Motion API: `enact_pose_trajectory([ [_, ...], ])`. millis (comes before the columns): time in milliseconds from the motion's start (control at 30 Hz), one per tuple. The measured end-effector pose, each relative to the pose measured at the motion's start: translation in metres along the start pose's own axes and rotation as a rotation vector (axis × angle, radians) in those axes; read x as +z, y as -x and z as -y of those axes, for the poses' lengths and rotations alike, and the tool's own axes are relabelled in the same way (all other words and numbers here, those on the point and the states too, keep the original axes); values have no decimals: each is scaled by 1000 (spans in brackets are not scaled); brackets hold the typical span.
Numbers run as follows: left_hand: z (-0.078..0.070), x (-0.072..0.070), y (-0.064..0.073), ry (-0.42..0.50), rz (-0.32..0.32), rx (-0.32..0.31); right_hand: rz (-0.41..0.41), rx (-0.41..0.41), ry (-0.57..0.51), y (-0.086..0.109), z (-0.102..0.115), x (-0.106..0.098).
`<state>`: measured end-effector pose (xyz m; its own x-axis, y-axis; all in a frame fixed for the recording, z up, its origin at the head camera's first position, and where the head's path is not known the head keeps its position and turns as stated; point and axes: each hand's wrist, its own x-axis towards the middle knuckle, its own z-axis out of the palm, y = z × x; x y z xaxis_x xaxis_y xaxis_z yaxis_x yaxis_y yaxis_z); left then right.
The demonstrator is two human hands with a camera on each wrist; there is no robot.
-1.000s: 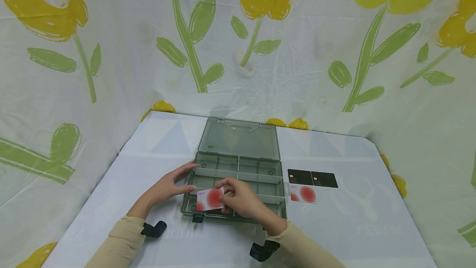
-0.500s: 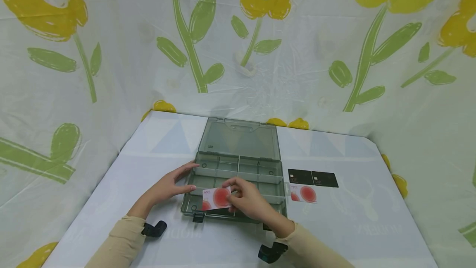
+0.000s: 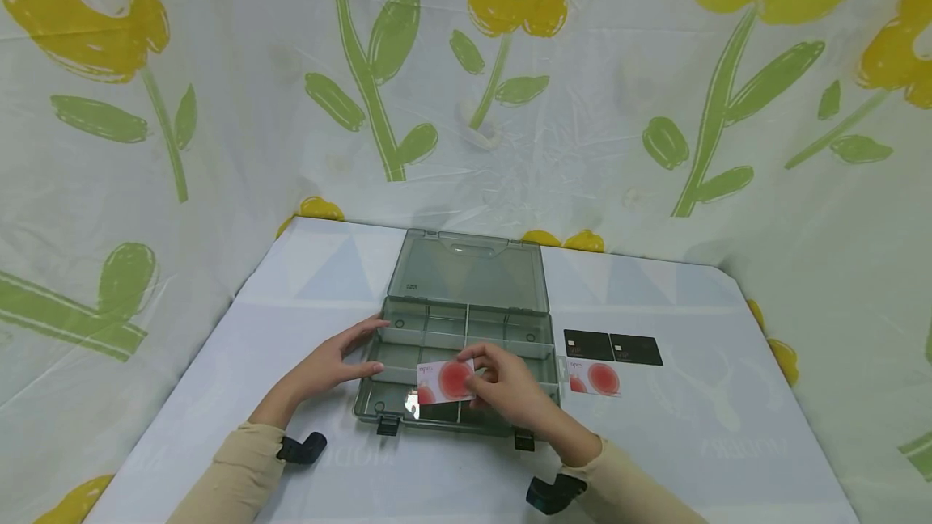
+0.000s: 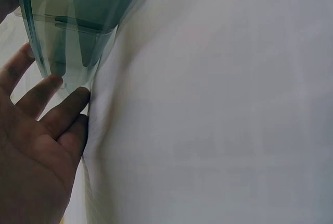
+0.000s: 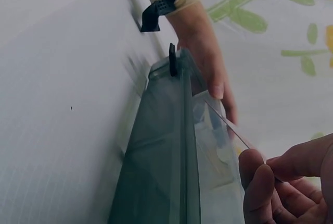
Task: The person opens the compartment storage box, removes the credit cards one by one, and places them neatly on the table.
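My right hand (image 3: 506,386) pinches a white and red card (image 3: 444,382) by its right edge, above the front row of the grey see-through divided box (image 3: 396,424). In the right wrist view this card (image 5: 229,125) appears edge-on between thumb and fingertips. Under it, a black card (image 3: 440,412) lies in the front left compartment, partly hidden. My left hand (image 3: 335,358) rests at the box's left side, thumb on the rim and fingers extended. From the left wrist view, the fingertips of that hand (image 4: 41,135) touch the box's side wall (image 4: 78,41).
The box's lid (image 3: 469,269) is folded back flat behind it. To the right lie two black cards (image 3: 586,344) side by side, with another white and red card (image 3: 594,378) in front of them. A flowered cloth (image 3: 582,103) hangs behind the white table (image 3: 291,314).
My right hand has moved right with the white and red card, uncovering more of the front left compartment. My left hand has stayed at the box's side.
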<state>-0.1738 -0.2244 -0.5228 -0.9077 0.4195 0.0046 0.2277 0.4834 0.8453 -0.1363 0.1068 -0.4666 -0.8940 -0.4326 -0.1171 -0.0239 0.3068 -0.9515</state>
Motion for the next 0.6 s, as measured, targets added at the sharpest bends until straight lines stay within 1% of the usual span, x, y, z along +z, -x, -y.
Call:
enact_pose_trajectory([
  [300, 2, 0, 0, -7, 3, 1, -27, 2, 28, 10, -7, -17],
  [500, 3, 0, 0, -2, 2, -1, -57, 30, 19, 16, -9, -27],
  [600, 3, 0, 0, 0, 2, 2, -65, 26, 20, 19, -12, -33],
])
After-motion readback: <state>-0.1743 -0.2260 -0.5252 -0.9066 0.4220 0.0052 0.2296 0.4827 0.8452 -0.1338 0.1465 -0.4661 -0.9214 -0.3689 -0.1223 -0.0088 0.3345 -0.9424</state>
